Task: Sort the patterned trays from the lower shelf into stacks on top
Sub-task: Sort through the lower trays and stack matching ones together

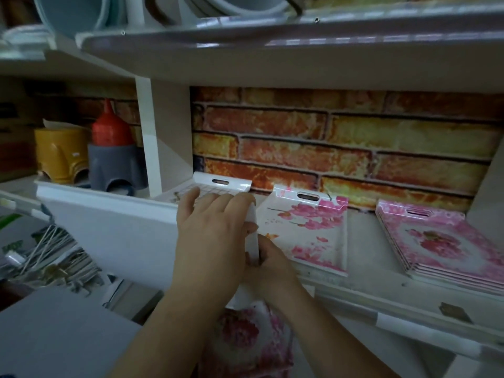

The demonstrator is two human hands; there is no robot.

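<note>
Three groups of patterned trays lie on the white shelf (362, 241). At the left is a white grid-patterned tray (223, 182) with a slot handle. My left hand (210, 236) lies flat on it and curls over its right edge. My right hand (268, 268) pinches the same tray's near right edge from below. A pink blossom tray (308, 227) sits in the middle. A stack of pink floral trays (441, 241) rests at the right. Below my arms, more pink floral trays (245, 339) lie on the lower level.
A brick-patterned wall (341, 148) backs the shelf. A white upright divider (147, 132) stands left of the trays. Beyond it are a yellow container (60, 154), a grey holder (114, 167) and a red funnel (110, 126). Wire racks (49, 257) lie lower left. Basins sit overhead.
</note>
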